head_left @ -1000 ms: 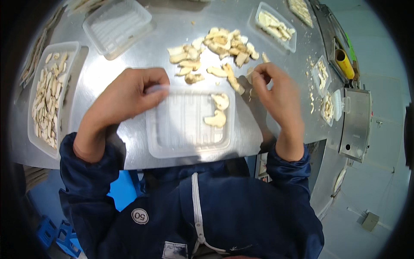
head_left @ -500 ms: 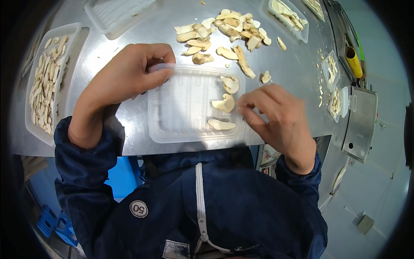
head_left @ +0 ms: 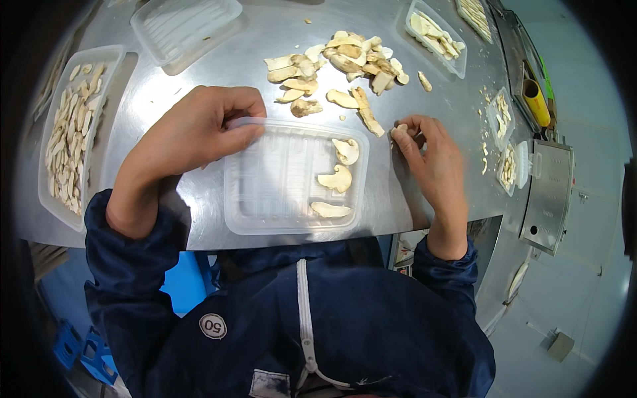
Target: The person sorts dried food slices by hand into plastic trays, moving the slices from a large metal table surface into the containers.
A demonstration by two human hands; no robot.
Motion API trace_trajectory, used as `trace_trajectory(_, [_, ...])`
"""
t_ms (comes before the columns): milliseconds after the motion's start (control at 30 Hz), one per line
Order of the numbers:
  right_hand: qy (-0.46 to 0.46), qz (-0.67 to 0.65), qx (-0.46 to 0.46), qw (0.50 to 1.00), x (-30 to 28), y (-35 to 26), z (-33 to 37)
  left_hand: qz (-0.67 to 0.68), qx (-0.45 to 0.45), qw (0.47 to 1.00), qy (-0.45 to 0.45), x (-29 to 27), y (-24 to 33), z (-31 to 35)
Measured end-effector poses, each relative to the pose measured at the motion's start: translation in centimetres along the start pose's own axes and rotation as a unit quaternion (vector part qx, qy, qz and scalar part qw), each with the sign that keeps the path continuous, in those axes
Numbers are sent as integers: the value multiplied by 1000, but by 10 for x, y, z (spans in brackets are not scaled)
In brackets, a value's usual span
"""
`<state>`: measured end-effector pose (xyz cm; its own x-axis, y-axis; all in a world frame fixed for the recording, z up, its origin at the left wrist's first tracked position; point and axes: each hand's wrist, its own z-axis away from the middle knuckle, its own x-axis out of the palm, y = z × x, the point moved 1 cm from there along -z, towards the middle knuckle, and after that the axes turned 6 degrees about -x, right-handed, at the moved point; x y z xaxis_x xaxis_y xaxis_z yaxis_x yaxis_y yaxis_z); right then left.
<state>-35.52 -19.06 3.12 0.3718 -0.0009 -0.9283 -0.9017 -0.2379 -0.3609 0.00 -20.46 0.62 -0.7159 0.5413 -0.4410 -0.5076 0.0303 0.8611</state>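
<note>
In front of me lies a clear plastic tray (head_left: 265, 224) with three pale mushroom slices along its right side: a curled slice (head_left: 346, 151) at the far end, a hooked slice (head_left: 335, 178) in the middle and a long slice (head_left: 331, 209) nearest me. My left hand (head_left: 199, 129) pinches the tray's far left rim between thumb and fingers. Off the tray's far right corner, my right hand (head_left: 431, 149) closes its thumb and fingertips on a small mushroom piece (head_left: 399, 129), partly hidden by the fingers. Beyond the tray lies a pile of mushroom slices (head_left: 358, 56).
A full tray of slices (head_left: 50, 192) stands at the left. An empty clear tray (head_left: 149, 40) sits at the far left. Another tray with slices (head_left: 458, 69) is at the far right, and small containers (head_left: 499, 123) with scraps line the right edge of the metal table (head_left: 152, 86).
My right hand has moved away from the tray's right rim, outward and farther off, and taken hold of the small mushroom piece. My left hand stays on the rim.
</note>
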Motion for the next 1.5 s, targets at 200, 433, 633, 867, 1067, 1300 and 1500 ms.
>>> trace_trajectory(200, [-19, -103, -39, 994, -9, -22, -6, 19, -9, 1000, -5, 0, 1, 3])
trace_trajectory(433, [-102, -193, -262, 940, 27, -108, -26, 43, -26, 998, -45, -5, 1, 2])
trace_trajectory(633, [-45, -107, -324, 939, 52, -125, -35, 31, -4, 999, -39, -6, 0, 1])
trace_trajectory(867, [25, 28, -431, 902, 54, -119, -34, 21, -7, 999, -39, -4, -2, -1])
trace_trajectory(1067, [23, 1, -363, 931, 38, -112, -45, 13, -17, 999, -42, -6, -2, 1])
trace_trajectory(1300, [49, 36, -285, 957, 44, -94, -87, 12, -31, 999, -42, -6, 1, 1])
trace_trajectory(1500, [68, 17, -251, 966, 39, -74, -94, 11, -21, 999, -47, -7, 1, 0])
